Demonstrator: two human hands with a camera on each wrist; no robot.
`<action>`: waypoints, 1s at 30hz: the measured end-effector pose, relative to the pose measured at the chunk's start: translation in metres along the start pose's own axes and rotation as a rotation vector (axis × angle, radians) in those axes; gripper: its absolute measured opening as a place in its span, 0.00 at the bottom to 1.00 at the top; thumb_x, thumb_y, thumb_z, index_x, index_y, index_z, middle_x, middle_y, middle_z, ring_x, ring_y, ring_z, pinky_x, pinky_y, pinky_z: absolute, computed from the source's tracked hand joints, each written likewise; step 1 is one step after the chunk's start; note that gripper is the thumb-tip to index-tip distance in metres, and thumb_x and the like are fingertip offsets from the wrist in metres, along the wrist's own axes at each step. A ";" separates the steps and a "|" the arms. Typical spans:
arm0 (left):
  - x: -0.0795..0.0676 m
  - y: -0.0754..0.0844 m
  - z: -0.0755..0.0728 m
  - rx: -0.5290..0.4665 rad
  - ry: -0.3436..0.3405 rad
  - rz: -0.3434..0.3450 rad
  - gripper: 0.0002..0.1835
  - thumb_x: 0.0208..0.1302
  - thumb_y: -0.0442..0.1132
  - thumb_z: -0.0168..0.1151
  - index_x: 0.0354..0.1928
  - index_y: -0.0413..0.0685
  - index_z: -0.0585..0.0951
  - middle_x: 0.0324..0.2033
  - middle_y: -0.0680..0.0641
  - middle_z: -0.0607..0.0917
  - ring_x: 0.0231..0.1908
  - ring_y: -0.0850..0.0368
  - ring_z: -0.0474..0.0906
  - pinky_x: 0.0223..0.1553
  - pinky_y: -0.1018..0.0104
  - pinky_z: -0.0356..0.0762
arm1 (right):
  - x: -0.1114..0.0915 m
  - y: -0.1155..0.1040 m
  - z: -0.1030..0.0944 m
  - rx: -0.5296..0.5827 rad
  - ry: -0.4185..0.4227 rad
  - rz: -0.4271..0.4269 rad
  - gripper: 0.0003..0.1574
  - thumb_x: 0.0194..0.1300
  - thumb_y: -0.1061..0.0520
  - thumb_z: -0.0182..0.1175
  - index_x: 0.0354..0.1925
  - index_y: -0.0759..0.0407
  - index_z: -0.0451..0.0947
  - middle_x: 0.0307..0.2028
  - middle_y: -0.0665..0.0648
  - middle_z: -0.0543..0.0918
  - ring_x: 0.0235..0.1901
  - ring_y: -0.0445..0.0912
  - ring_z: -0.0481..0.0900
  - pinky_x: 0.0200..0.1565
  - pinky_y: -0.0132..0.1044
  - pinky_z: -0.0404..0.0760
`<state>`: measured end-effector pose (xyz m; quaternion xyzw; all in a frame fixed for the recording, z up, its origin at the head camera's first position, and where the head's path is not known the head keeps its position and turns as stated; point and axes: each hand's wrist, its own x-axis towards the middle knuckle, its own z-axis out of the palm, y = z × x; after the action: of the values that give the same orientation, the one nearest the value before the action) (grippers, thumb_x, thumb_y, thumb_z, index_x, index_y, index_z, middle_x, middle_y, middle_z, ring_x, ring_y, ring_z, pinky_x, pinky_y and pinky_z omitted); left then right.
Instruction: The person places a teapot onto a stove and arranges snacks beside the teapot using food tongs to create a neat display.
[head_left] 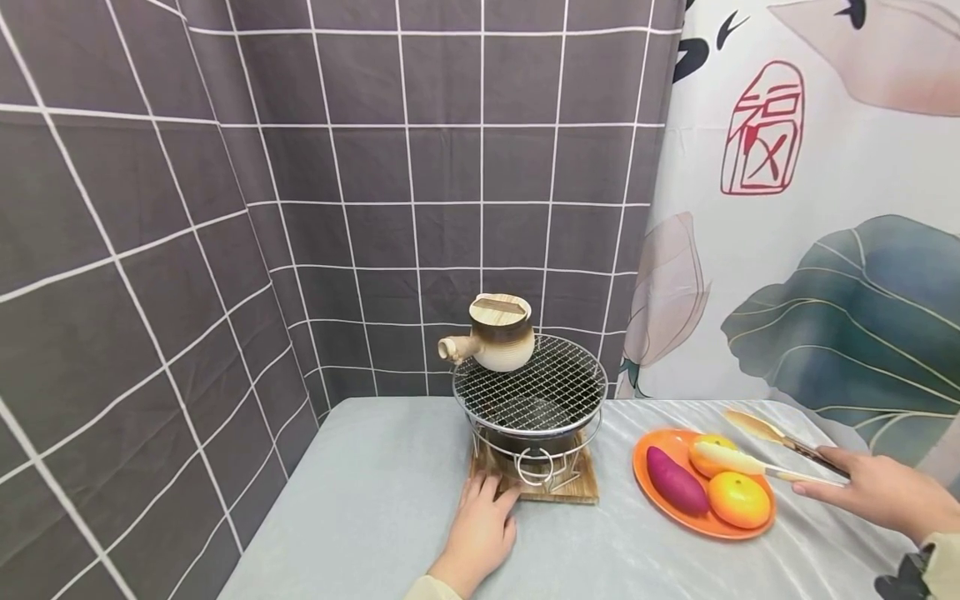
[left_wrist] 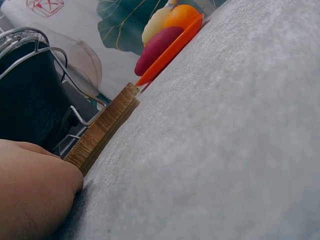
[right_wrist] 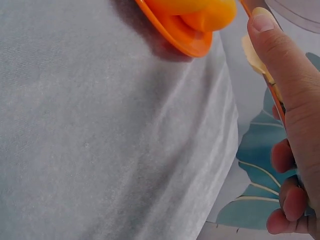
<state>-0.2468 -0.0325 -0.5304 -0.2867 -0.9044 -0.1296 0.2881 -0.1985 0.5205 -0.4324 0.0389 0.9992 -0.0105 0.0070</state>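
From my end, I see the left hand (head_left: pixel 480 529) resting against the board (head_left: pixel 573 493), fingers relaxed rather than clasping, seemingly steadying the grill (head_left: pixel 558 392) and pot (head_left: pixel 508 355) ahead of it. The right hand (head_left: pixel 888 493) grips the tongs (head_left: pixel 738 461), arms spread, presumably for reach over the oranges (head_left: pixel 741 502) on the plate (head_left: pixel 697 528) beyond its fingertips.

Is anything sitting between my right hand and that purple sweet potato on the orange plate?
Yes: the front fruit and rear fruit, both orange, sit on the right side of the plate, between your right hand and the sweet potato. In the head view, the tongs overlap the rear fruit.
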 end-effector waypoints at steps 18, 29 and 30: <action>-0.001 0.000 0.000 0.013 0.035 0.021 0.24 0.51 0.40 0.69 0.54 0.56 0.85 0.52 0.42 0.81 0.56 0.38 0.76 0.57 0.38 0.75 | 0.008 -0.001 0.008 0.008 -0.012 -0.022 0.63 0.60 0.21 0.56 0.58 0.80 0.72 0.44 0.80 0.79 0.39 0.68 0.81 0.35 0.68 0.79; -0.001 -0.002 0.004 0.020 0.039 0.026 0.24 0.51 0.40 0.69 0.54 0.57 0.85 0.52 0.42 0.81 0.56 0.39 0.76 0.57 0.38 0.75 | 0.011 0.000 0.012 0.015 -0.058 -0.021 0.64 0.60 0.20 0.55 0.59 0.80 0.69 0.44 0.81 0.79 0.37 0.66 0.81 0.34 0.70 0.79; -0.001 -0.002 0.004 0.022 0.036 0.026 0.24 0.51 0.40 0.69 0.54 0.57 0.85 0.53 0.42 0.81 0.56 0.39 0.76 0.57 0.38 0.75 | 0.011 -0.001 0.013 0.017 -0.061 -0.020 0.64 0.60 0.20 0.55 0.60 0.80 0.69 0.44 0.81 0.79 0.37 0.66 0.81 0.35 0.70 0.79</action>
<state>-0.2490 -0.0332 -0.5345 -0.2928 -0.8967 -0.1210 0.3090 -0.2097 0.5205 -0.4452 0.0288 0.9987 -0.0202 0.0372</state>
